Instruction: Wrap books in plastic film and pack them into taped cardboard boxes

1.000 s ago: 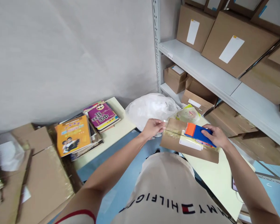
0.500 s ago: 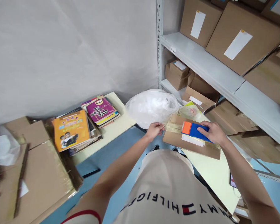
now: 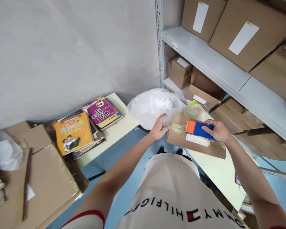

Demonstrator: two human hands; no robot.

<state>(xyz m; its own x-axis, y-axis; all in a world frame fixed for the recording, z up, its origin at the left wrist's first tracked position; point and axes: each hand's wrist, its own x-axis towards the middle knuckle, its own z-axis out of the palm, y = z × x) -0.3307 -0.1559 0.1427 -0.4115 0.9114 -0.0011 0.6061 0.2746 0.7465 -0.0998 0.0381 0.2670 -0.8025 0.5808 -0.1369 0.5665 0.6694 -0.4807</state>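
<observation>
My right hand [image 3: 216,131] is closed on a flat blue thing with an orange end [image 3: 201,129]; its exact kind is unclear. It lies over a flat cardboard box [image 3: 178,135] with yellowish tape and a white label [image 3: 197,140]. My left hand [image 3: 159,128] is just off the box's left edge, fingers stretched and thumb apart, with nothing seen in it. Behind that hand sits a bulging white plastic bag [image 3: 152,105]. The box rests on a pale yellow table [image 3: 219,171].
To the left, a stack topped by an orange book [image 3: 73,132] sits beside another topped by a purple book [image 3: 101,111]. A large carton [image 3: 54,178] stands at the lower left. Shelving [image 3: 205,55] with several cartons runs along the right. A phone [image 3: 237,179] lies near the table's right edge.
My left hand has opened from a pinch by the box's left edge, its fingers now stretched upward. My right hand keeps its hold on the blue thing. The view has shifted slightly.
</observation>
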